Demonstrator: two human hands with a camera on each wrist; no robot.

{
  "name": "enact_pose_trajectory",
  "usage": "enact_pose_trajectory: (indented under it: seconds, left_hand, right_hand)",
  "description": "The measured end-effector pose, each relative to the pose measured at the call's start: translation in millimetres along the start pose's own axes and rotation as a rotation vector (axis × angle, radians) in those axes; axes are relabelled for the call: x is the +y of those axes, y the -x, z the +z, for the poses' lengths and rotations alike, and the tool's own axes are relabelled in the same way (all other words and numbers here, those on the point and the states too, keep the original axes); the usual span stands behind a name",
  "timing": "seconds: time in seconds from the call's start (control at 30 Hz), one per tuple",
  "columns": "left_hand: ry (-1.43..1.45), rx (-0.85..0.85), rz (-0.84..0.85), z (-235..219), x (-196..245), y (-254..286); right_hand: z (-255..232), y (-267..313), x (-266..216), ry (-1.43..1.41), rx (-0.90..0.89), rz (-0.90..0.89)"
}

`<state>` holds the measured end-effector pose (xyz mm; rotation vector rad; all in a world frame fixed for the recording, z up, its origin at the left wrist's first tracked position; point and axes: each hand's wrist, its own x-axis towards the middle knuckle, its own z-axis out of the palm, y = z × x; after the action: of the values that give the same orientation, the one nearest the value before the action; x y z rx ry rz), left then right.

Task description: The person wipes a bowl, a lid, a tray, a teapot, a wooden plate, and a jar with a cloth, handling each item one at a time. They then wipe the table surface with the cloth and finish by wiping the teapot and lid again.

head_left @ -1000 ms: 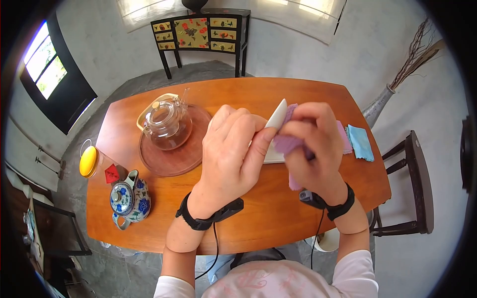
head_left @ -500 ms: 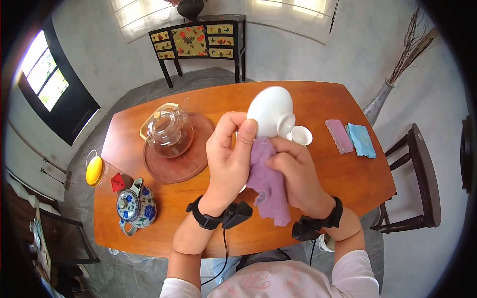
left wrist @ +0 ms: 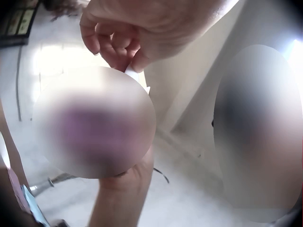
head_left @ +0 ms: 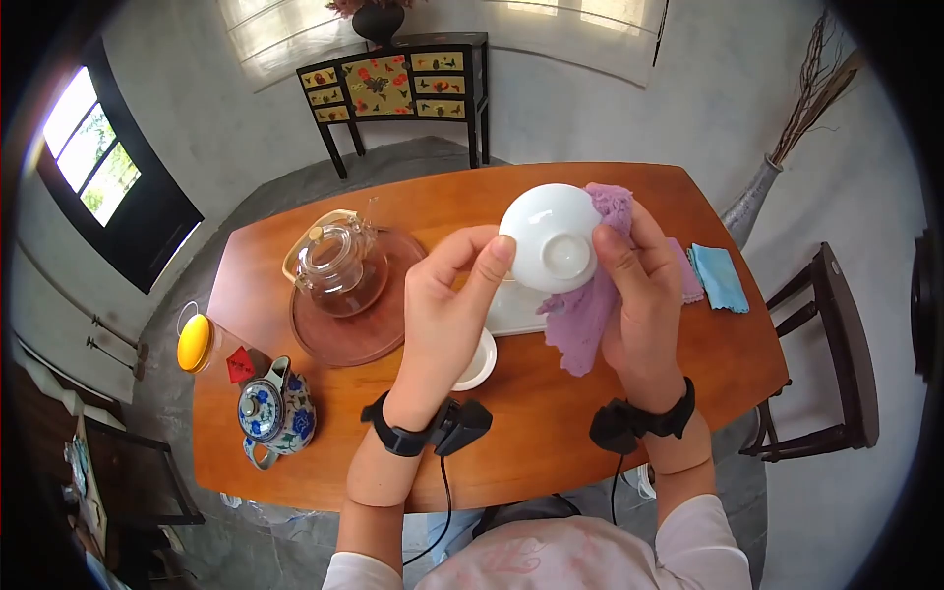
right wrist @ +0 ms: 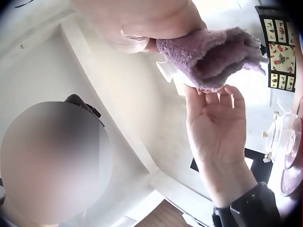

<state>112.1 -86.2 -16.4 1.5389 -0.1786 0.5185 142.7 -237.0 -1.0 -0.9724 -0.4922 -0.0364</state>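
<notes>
A white bowl (head_left: 536,231) is held up above the table, its footed underside facing the head camera. The left hand (head_left: 442,305) pinches its left rim, thumb on the outer side. On the right rim, the right hand (head_left: 644,295) grips it through a purple cloth (head_left: 580,329), thumb near the foot ring; the cloth hangs below. In the right wrist view the purple cloth (right wrist: 213,56) is folded over the bowl's edge, with the left hand (right wrist: 218,127) beyond it. The left wrist view shows the left hand (left wrist: 151,28) pinching a white edge; much there is blurred.
Under the hands lie a white tray (head_left: 513,310) and a small white cup (head_left: 479,362). To the left are a glass teapot (head_left: 339,265) on a round wooden tray (head_left: 329,339), a blue-and-white teapot (head_left: 285,413) and a yellow-lidded jar (head_left: 195,342). A blue cloth (head_left: 720,278) lies right.
The bowl has turned from edge-on to underside-facing. The right hand and purple cloth have moved from below the bowl up to its right rim since half a second ago.
</notes>
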Motion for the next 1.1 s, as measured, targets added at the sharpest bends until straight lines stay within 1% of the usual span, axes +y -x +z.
enact_pose_trajectory:
  seconds: [0.03, 0.07, 0.1, 0.13, 0.2, 0.27, 0.33, 0.37, 0.4, 0.47, 0.5, 0.53, 0.57, 0.6, 0.63, 0.67, 0.7, 0.73, 0.77, 0.8, 0.83, 0.87, 0.9, 0.93, 0.97, 1.0, 1.03, 1.07, 1.1]
  left_hand:
    - [-0.002, -0.004, -0.002, 1, 3, -1]
    - [-0.365, 0.105, 0.362, 4, 7, -2]
    - [-0.726, 0.214, 0.727, 5, 11, -3]
    - [-0.725, 0.211, 0.727, 5, 15, -1]
    - [-0.843, -0.093, 0.772, 5, 21, 4]
    - [-0.804, -0.093, 0.752, 11, 5, 6]
    - [-0.586, 0.02, 0.691, 14, -4, 5]
    - [-0.525, 0.035, 0.669, 13, -2, 5]
    - [-0.527, 0.037, 0.669, 14, -1, 5]
    - [0.216, 0.052, 0.161, 15, -1, 7]
    - [0.347, -0.013, 0.089, 10, 3, 7]
    - [0.344, -0.015, 0.088, 8, 3, 7]
    - [0.509, -0.075, -0.037, 6, 4, 6]
    - [0.673, -0.135, -0.164, 6, 4, 5]
    - [0.709, -0.149, -0.231, 6, 3, 5]
    - [0.708, -0.149, -0.233, 4, 0, 4]
    - [0.776, -0.215, -0.221, 1, -5, 2]
    - [0.844, -0.28, -0.208, 0, -5, 1]
    - [0.776, -0.236, -0.184, 3, -2, 3]
    - [0.774, -0.238, -0.185, 6, -2, 5]
    - [0.657, -0.225, -0.09, 8, -2, 6]
    - [0.54, -0.211, 0.006, 10, -3, 7]
    - [0.49, -0.199, 0.048, 11, 0, 8]
    - [0.484, -0.197, 0.041, 12, 2, 9]
    - [0.34, -0.207, 0.167, 10, 2, 11]
    - [0.193, -0.217, 0.288, 8, 3, 12]
    - [0.029, -0.203, 0.288, -1, 6, 14]
    - [-0.04, -0.209, 0.327, -12, 7, 14]
    - [0.032, -0.188, 0.259, -19, 9, 17]
  right_hand:
    - [-2, -1, -1, 0.063, 0.009, -0.029]
    - [-3, -1, -2, 0.127, 0.018, -0.057]
    - [-6, -1, -1, 0.127, 0.022, -0.057]
    - [-9, -1, 0, 0.175, 0.032, -0.051]
    - [-10, 0, 2, 0.224, 0.043, -0.043]
    - [-5, 3, 4, 0.305, 0.036, -0.107]
    - [-6, 8, 6, 0.284, 0.019, -0.109]
    - [-6, 11, 6, 0.263, 0.002, -0.113]
    - [-2, 16, 9, 0.262, -0.001, -0.112]
    - [10, 31, 17, 0.433, -0.091, -0.404]
    - [6, 34, 21, 0.616, -0.159, -0.501]
    - [1, 37, 27, 0.801, -0.227, -0.593]
    - [-2, 27, 33, 0.856, -0.23, -0.791]
    - [-1, 18, 32, 0.855, -0.227, -0.791]
    - [0, 9, 28, 0.858, -0.281, -0.855]
    - [1, 3, 24, 0.861, -0.335, -0.919]
    - [1, -1, 20, 0.846, -0.357, -0.858]
    - [2, -2, 18, 0.846, -0.357, -0.857]
    - [3, -3, 17, 0.707, -0.301, -0.705]
    - [4, -3, 16, 0.567, -0.243, -0.555]
    - [6, 3, 17, 0.531, -0.116, -0.307]
    - [4, 4, 18, 0.528, -0.114, -0.306]
    - [0, 6, 20, 0.448, -0.09, -0.153]
    - [-3, 9, 24, 0.364, -0.067, 0.004]
    - [-3, 10, 33, 0.262, -0.018, 0.006]
    - [-4, 11, 32, 0.251, -0.015, 0.016]
    - [-6, 12, 29, 0.207, -0.017, 0.165]
    - [-10, 12, 26, 0.162, -0.02, 0.32]
    - [-17, 10, 25, 0.215, 0.013, 0.27]
